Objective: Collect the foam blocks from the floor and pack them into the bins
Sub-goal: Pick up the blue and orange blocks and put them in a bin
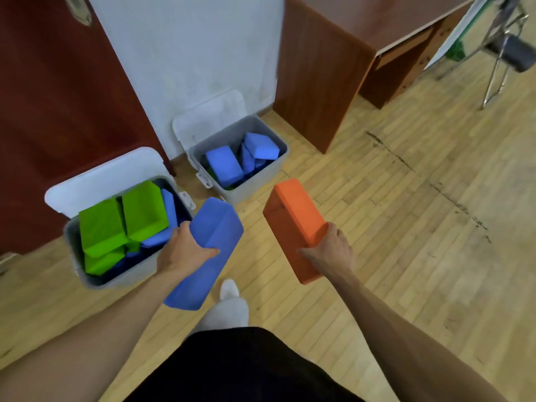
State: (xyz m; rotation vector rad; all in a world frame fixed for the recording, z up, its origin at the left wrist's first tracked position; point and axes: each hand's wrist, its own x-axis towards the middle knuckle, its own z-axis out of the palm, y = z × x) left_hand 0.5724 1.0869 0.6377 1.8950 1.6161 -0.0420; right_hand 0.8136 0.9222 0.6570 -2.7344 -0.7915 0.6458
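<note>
The left hand [185,252] grips a blue block [216,227] just beside the near bin [121,278]. The right hand [332,250] grips an orange block [295,210] above the floor [377,227]. The fingers behind the blocks are hidden, probably curled round them.

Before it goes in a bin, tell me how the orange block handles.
The orange block is probably light: the right hand alone holds it up. It looks stiff, showing no sag. Its flat faces suggest it won't roll.

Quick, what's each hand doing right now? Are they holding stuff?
Left hand: closed, gripping the blue foam block.
Right hand: closed, gripping the orange foam block.
</note>
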